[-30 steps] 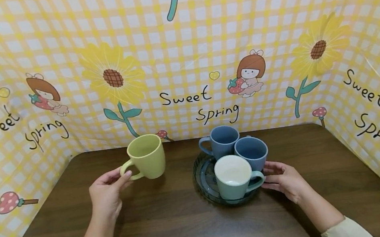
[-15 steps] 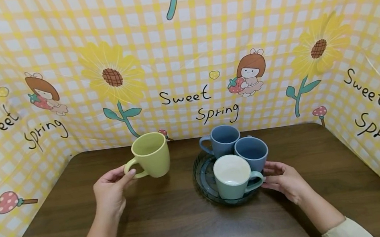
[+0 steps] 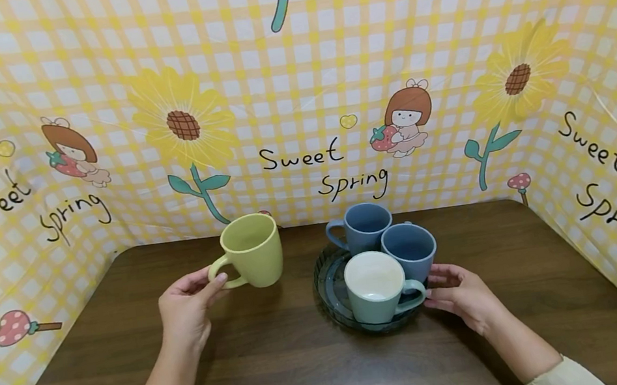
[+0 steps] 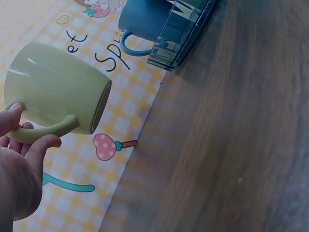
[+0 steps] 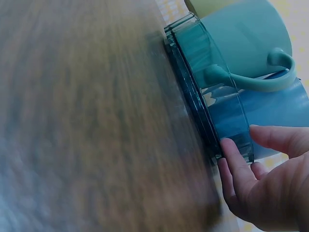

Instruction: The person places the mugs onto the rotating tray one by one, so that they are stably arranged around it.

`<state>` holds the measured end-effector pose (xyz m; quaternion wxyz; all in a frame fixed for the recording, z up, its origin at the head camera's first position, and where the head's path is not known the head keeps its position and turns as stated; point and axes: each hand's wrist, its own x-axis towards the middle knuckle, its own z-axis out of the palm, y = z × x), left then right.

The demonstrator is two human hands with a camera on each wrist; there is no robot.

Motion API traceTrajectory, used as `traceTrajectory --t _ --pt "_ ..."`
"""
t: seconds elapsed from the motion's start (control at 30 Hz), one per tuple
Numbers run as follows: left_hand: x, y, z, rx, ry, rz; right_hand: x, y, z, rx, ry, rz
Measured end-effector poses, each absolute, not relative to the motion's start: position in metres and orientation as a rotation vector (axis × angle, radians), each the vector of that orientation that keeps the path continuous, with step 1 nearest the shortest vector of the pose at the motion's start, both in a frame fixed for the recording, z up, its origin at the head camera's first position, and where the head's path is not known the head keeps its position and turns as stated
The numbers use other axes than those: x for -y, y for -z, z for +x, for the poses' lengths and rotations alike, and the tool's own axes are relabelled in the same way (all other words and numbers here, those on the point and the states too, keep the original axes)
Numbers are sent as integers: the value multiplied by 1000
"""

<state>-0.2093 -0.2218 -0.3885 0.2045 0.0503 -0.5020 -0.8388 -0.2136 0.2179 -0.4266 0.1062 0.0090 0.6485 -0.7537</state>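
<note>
My left hand point(image 3: 185, 308) pinches the handle of a yellow-green mug point(image 3: 252, 253), holding it upright above the table, left of a round, dark see-through tray point(image 3: 333, 307). Several fingers and the thumb wrap that handle in the left wrist view. On the tray stand a pale green cup point(image 3: 376, 298) with a white inside and two blue mugs, one at the back point(image 3: 367, 230) and one at the right point(image 3: 410, 254). My right hand point(image 3: 461, 292) grips the tray's right edge; its thumb is at the clear rim point(image 5: 241, 111) and its fingers lie against the outer wall.
The brown wooden table point(image 3: 287, 379) extends in front of and around the tray. A yellow checked cloth point(image 3: 282, 91) with printed flowers and lettering hangs behind the table and along both sides.
My left hand has carried the yellow-green mug to the right, closer to the tray. The cups on the tray have turned slightly clockwise, while my right hand has barely moved.
</note>
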Motion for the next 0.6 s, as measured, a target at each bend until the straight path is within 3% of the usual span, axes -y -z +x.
traceTrajectory --t 0.6 --pt "208 390 -213 1411 2355 98 -215 426 -210 -1903 2237 85"
